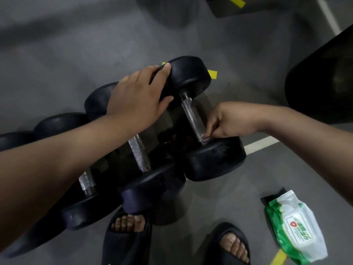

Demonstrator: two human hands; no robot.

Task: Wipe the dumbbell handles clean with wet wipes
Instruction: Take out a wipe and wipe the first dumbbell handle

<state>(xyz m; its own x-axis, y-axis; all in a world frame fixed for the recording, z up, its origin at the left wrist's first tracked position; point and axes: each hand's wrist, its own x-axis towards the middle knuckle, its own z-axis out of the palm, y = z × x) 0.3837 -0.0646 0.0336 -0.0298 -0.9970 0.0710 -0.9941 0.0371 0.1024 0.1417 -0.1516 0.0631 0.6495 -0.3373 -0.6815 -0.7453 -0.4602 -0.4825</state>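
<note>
Your feet, in black rubber slide sandals (124,243), stand on the grey concrete floor (219,203) at the bottom of the view. Just to their right lies a green-and-white soft pack of wet wipes (294,228), flat on the floor beside a strip of yellow tape.

Ahead of your toes, black round-headed dumbbells with knurled steel handles lie side by side in a row, the second dumbbell's handle (139,152) partly hidden under your left forearm.

Your right hand (229,121) works on the rightmost dumbbell (215,159), fingers curled and pinching a small pale wet wipe (205,137) against the near end of its steel handle (192,117), right where the bar meets the near head.

Your left hand (137,100) rests on that dumbbell's far head (189,77), fingers spread flat over the top and thumb down the inner face.

A white painted line (261,143) runs out from behind the near head, and another yellow tape patch (212,74) shows beyond the far head.
</note>
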